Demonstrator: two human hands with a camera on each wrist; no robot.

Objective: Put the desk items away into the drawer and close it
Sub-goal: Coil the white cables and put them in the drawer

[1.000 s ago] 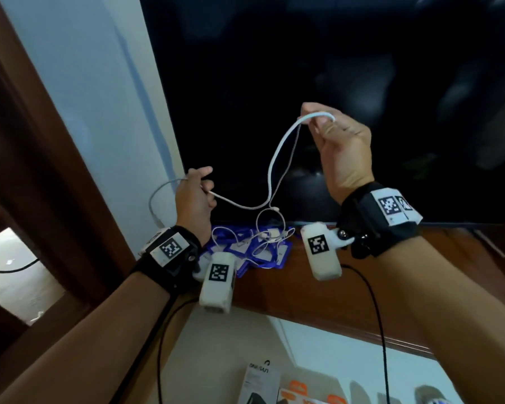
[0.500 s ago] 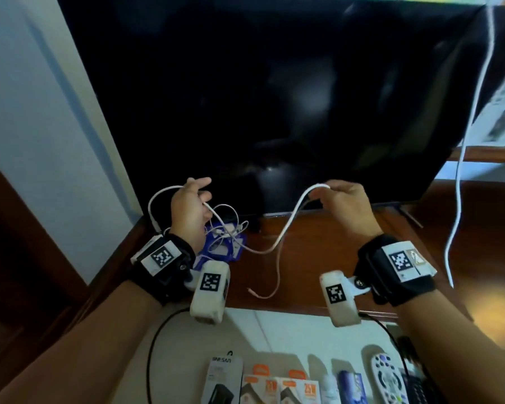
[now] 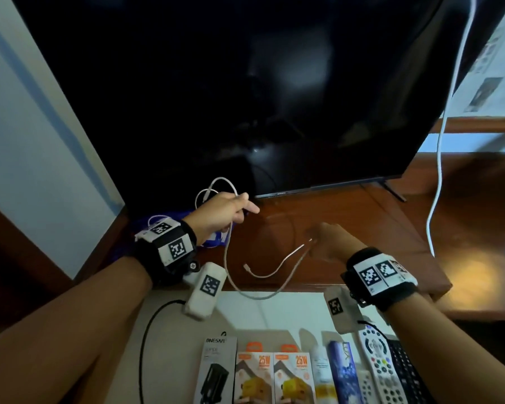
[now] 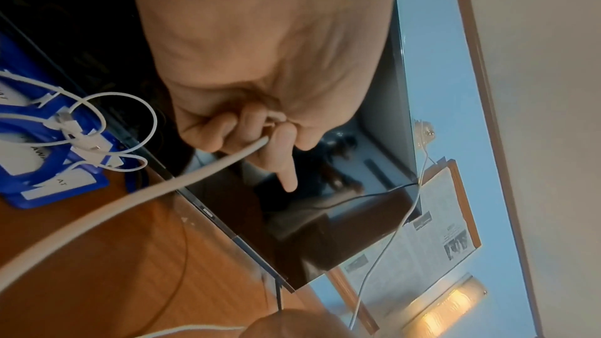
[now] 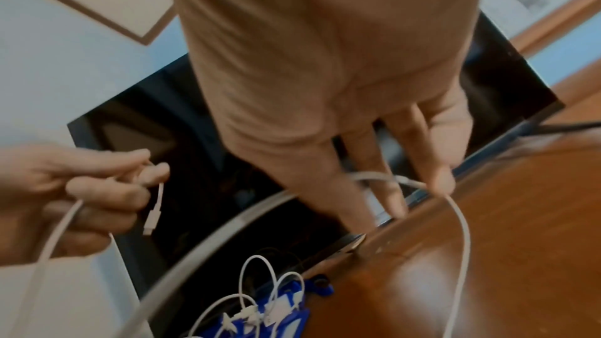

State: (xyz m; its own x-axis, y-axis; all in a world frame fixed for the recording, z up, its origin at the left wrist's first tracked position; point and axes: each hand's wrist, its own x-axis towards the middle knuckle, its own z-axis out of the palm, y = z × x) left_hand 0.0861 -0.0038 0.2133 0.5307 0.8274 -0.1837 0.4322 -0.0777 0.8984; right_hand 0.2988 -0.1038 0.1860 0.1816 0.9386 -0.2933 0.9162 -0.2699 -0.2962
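Note:
A long white cable (image 3: 260, 290) runs between both hands above the brown desk (image 3: 376, 228). My left hand (image 3: 225, 211) grips several loops of it beside the TV's lower corner. In the left wrist view the fingers (image 4: 227, 127) curl round the cable (image 4: 130, 194), with one finger pointing out. My right hand (image 3: 330, 240) is low over the desk, and its thumb and fingertips (image 5: 439, 176) pinch the cable (image 5: 462, 228). The slack sags past the desk's front edge over the open drawer (image 3: 245, 310). One plug end (image 3: 246, 266) dangles free.
A large black TV (image 3: 245, 97) stands close behind the hands. Blue badge holders (image 4: 48, 163) with more white cables lie at the desk's left end. Boxed chargers (image 3: 254, 377), a black box (image 3: 216, 371) and remotes (image 3: 379, 365) lie in the drawer. Another white cord (image 3: 438, 170) hangs at the right.
Both hands have come down from in front of the screen to desk height. The right hand dropped furthest, and the cable's slack now hangs over the drawer.

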